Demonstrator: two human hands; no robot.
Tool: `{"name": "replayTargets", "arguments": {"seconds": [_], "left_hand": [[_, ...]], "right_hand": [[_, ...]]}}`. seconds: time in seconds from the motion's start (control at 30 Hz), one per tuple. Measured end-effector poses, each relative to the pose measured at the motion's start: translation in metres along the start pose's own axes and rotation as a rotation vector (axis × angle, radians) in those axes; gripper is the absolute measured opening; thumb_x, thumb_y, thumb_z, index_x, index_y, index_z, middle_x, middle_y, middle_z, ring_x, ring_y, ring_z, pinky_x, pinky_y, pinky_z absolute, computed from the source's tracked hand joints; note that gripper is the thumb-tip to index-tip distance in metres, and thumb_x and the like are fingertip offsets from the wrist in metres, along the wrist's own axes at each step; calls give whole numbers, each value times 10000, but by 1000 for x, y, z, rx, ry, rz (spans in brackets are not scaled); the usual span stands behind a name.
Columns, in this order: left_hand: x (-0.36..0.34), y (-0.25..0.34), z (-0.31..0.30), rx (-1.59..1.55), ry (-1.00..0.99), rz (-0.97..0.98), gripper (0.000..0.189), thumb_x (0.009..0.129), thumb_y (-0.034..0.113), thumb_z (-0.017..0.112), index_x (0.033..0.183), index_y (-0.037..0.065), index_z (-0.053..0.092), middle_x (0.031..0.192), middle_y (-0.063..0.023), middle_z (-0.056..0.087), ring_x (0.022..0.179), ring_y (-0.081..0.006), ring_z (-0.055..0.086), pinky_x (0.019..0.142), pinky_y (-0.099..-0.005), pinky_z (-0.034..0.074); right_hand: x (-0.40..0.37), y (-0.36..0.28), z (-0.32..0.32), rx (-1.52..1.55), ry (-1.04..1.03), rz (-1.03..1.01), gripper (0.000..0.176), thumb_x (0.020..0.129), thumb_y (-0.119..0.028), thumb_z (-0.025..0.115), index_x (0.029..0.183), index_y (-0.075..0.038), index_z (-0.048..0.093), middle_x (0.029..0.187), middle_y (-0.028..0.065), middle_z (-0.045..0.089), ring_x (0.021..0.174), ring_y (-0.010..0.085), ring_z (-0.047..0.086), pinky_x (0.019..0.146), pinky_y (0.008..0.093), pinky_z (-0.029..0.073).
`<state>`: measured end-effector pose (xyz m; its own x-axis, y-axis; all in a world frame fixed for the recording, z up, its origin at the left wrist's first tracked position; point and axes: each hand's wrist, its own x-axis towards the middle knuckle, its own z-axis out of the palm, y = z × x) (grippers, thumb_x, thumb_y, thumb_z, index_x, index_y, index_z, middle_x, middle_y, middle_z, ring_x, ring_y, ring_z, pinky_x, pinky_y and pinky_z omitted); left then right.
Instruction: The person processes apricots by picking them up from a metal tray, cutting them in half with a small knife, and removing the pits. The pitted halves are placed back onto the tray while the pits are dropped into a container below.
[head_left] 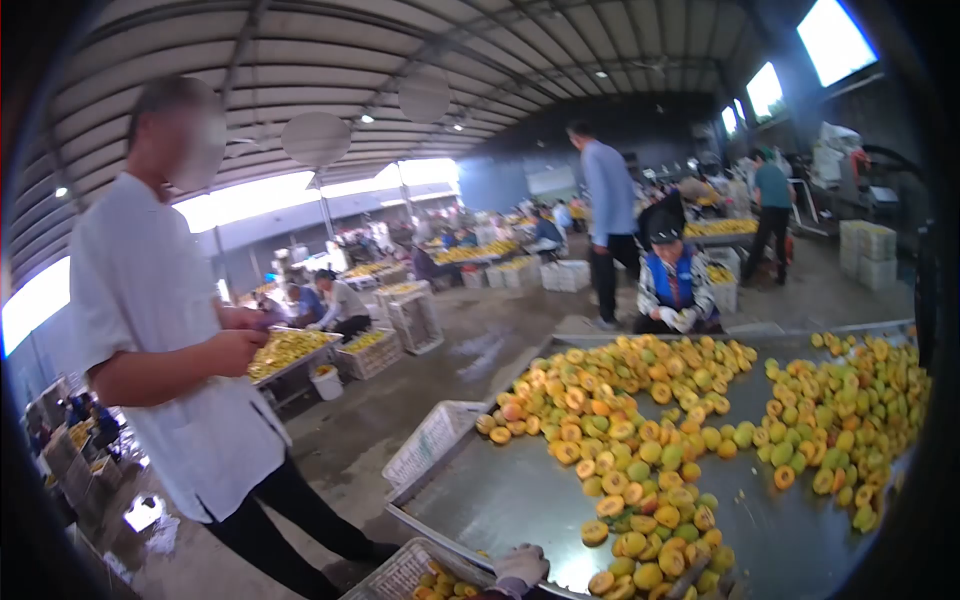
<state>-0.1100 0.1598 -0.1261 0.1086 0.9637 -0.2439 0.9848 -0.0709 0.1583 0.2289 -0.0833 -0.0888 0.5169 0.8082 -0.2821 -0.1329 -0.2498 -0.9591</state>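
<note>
My left hand (522, 566), in a pale glove, rests at the near edge of a metal table (455, 510). Its fingers lie over the rim, with nothing visible in them. Beside it, a white plastic crate (405, 575) holds some yellow fruit. On the table lies a long heap of halved yellow-orange stone fruit (610, 400), peaches or apricots. Another pile, with greener fruit (845, 410), spreads on the right. A thin brownish piece (688, 577) lies among the nearest fruit, too blurred to name. My right hand is out of view.
Across the table sits a gloved person in a blue vest (672, 280). A person in a white shirt (175, 330) stands at the left; another in light blue (607, 190) stands behind. A crate (432, 440) touches the table's left side. More fruit tables fill the hall.
</note>
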Motion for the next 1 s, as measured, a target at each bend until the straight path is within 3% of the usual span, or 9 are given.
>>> {"name": "replayTargets", "arguments": {"seconds": [0.1, 0.17, 0.27, 0.5, 0.63, 0.7, 0.87, 0.97, 1.0], "left_hand": [[-10, 10, -19, -22, -5, -66, 350, 801, 365, 536, 1062, 194, 695, 1190, -81, 619, 1154, -288, 564, 935, -462, 465], [-10, 7, -14, -40, 50, -42, 341, 798, 367, 535, 1030, 187, 709, 1177, -82, 629, 1133, -288, 579, 927, -450, 474], [-7, 4, -7, -29, 91, -20, 320, 797, 350, 557, 1034, 205, 714, 1172, -76, 636, 1098, -289, 599, 910, -439, 486], [-9, 7, -9, -62, 132, -31, 300, 792, 382, 626, 1029, 221, 717, 1175, -43, 634, 1108, -267, 584, 925, -420, 475], [-9, 8, -11, -48, 166, -46, 318, 798, 390, 622, 1063, 233, 702, 1209, -27, 610, 1159, -246, 548, 958, -402, 453], [-9, 9, -16, -22, 91, -35, 332, 801, 397, 610, 1075, 233, 700, 1220, -30, 606, 1153, -251, 553, 958, -405, 457], [-9, 4, -8, -44, 168, -13, 334, 793, 394, 597, 1060, 224, 704, 1177, -13, 625, 1120, -275, 571, 948, -408, 464], [-11, 5, -13, -45, 150, 0, 332, 794, 393, 590, 1049, 216, 707, 1173, -17, 624, 1106, -268, 574, 934, -408, 467], [-12, 6, -14, -54, 154, -1, 323, 794, 393, 584, 1031, 212, 710, 1162, -16, 625, 1093, -261, 577, 926, -408, 468]], "right_hand": [[48, 31, -32, -758, 380, -614, 258, 939, -340, 582, 1075, -121, 577, 684, 79, 625, 644, 231, 645, 597, 362, 493], [85, 69, -65, -567, 346, -103, 456, 818, -393, 664, 1136, -115, 494, 820, 201, 654, 753, 374, 664, 654, 419, 540], [48, -16, -43, -831, 491, 9, 404, 816, -315, 667, 1121, -93, 523, 928, 217, 647, 925, 413, 630, 771, 491, 495], [40, -15, -27, -1197, 592, -442, 344, 763, -275, 678, 1046, -112, 573, 975, 154, 658, 920, 326, 652, 814, 489, 474], [23, -33, 37, -977, 292, -389, 310, 796, -331, 669, 1005, -120, 583, 775, 93, 669, 723, 310, 666, 644, 444, 505], [34, -22, 62, -1074, 305, -624, 560, 789, -419, 665, 1222, -107, 497, 734, 101, 672, 681, 307, 668, 563, 413, 501], [53, -36, 81, -1249, 172, -37, 654, 744, -424, 701, 1253, -115, 432, 800, 111, 692, 725, 343, 675, 651, 448, 515], [57, -25, 72, -1117, 165, -63, 648, 741, -439, 690, 1235, -101, 442, 816, 116, 696, 753, 356, 677, 684, 437, 520], [54, -25, 66, -776, 96, -66, 657, 724, -461, 689, 1226, -111, 452, 827, 142, 696, 788, 378, 674, 716, 441, 520]]}}
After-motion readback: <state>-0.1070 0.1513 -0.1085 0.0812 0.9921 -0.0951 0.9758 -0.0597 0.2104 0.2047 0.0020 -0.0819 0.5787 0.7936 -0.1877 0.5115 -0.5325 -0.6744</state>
